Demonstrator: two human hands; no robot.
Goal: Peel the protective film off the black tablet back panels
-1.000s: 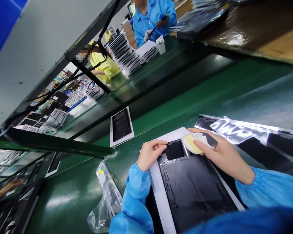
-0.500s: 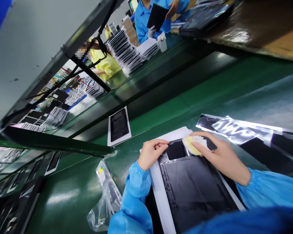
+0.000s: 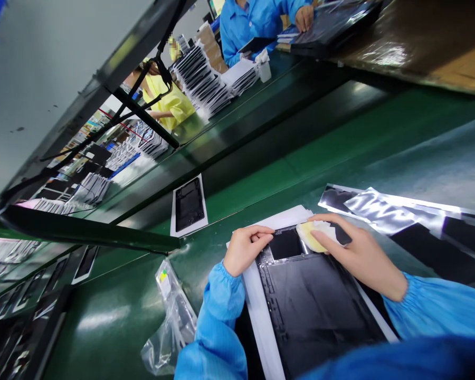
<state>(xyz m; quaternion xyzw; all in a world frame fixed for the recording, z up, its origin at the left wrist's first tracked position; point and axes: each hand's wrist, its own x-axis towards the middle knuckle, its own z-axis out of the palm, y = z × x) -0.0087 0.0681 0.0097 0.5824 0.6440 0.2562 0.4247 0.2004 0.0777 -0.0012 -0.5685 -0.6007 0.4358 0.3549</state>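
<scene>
Panel (image 3: 320, 301), flat and black, lies on a white sheet (image 3: 259, 322) on the green table (image 3: 114, 295), directly in front of the person, with small components along its upper and left edges and a dark rectangle near its top. The left hand (image 3: 241, 250) touches its upper left corner; the thumb and forefinger of that grip are close together, but I cannot tell whether they pinch the edge or only rest on it. The right hand (image 3: 366, 256) holds a yellow pad (image 3: 311, 236), partly wrapped in something white, over the panel's upper right part. Its grip pinches the pad between thumb and fingers. To the left, a clear plastic bag (image 3: 176, 316) lies on the table near the left sleeve. To the right, a shiny film (image 3: 388, 211) overlaps black sheets (image 3: 427, 253). Beyond, a second panel (image 3: 189, 203) rests on its own white backing. Across the way, a co-worker in blue (image 3: 253, 31) sits or stands behind a stack of white-edged sheets (image 3: 201, 79).
</scene>
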